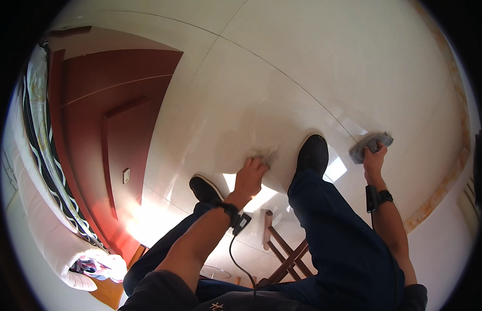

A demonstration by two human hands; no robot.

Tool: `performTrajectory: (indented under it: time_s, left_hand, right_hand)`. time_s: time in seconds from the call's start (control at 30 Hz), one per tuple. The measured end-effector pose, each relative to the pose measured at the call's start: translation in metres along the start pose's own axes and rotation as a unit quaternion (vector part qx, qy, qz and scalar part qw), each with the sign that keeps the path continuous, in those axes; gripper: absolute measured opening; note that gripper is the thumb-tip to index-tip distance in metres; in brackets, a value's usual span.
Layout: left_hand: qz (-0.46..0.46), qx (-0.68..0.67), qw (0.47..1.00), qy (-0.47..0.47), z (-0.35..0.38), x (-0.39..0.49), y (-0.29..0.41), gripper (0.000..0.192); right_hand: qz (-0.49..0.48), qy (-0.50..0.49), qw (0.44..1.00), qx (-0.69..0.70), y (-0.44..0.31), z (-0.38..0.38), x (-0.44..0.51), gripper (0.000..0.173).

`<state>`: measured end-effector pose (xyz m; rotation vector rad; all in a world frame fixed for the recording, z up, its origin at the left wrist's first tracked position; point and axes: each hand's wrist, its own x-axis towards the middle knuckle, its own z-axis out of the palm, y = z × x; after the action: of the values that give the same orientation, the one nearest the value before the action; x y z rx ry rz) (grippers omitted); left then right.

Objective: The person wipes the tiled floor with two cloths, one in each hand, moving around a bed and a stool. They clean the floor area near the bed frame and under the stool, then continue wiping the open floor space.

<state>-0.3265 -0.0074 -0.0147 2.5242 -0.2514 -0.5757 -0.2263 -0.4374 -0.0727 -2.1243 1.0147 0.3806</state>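
Observation:
My left hand (252,177) is low over the tiled floor between my shoes, its fingers curled around a small greyish wad (267,157) that looks blurred; its material cannot be told. Off to the right, beyond my shoe, my right hand (374,155) grips a fluffy grey cloth pad (371,145), which lies against the pale glossy tiles (264,97). Each wrist has a black strap with a small device on it, and a cable hangs from the left one.
A red wooden cabinet (128,132) stands at the left beside rolled bedding (81,268). Black shoes (313,151) rest on the floor. Below is a folding wooden stand (289,256) with crossed legs. A brownish border strip (439,198) curves along the right, by a pale wall.

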Motion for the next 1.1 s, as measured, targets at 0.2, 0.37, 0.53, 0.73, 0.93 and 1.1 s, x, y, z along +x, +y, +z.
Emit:
performTrajectory:
  time_s: [0.2, 0.37, 0.53, 0.73, 0.93, 1.1]
  left_hand:
    - [0.063, 0.021, 0.998, -0.022, 0.021, -0.038, -0.017, 0.024]
    - [0.07, -0.013, 0.995, 0.074, -0.023, 0.103, -0.043, 0.025]
    - [-0.012, -0.036, 0.987, 0.153, -0.074, 0.191, -0.047, 0.024]
    - [-0.087, -0.034, 0.993, 0.077, -0.032, 0.096, -0.028, 0.03]
    - [-0.297, -0.055, 0.949, 0.088, 0.063, -0.091, 0.01, 0.037]
    - [-0.395, -0.143, 0.901, 0.109, 0.107, -0.079, 0.025, 0.03]
  right_hand:
    - [-0.024, -0.05, 0.998, 0.015, 0.009, -0.012, 0.006, 0.061]
    - [-0.004, -0.091, 0.994, 0.056, 0.015, -0.025, 0.004, 0.061]
    - [0.038, -0.09, 0.991, 0.09, 0.006, -0.028, -0.001, 0.06]
    - [0.012, -0.087, 0.988, 0.125, 0.004, -0.056, 0.0, 0.061]
    - [0.043, -0.055, 0.988, 0.136, 0.026, -0.094, -0.025, 0.057]
    - [0.083, -0.07, 0.969, 0.224, 0.042, -0.134, -0.071, 0.056]
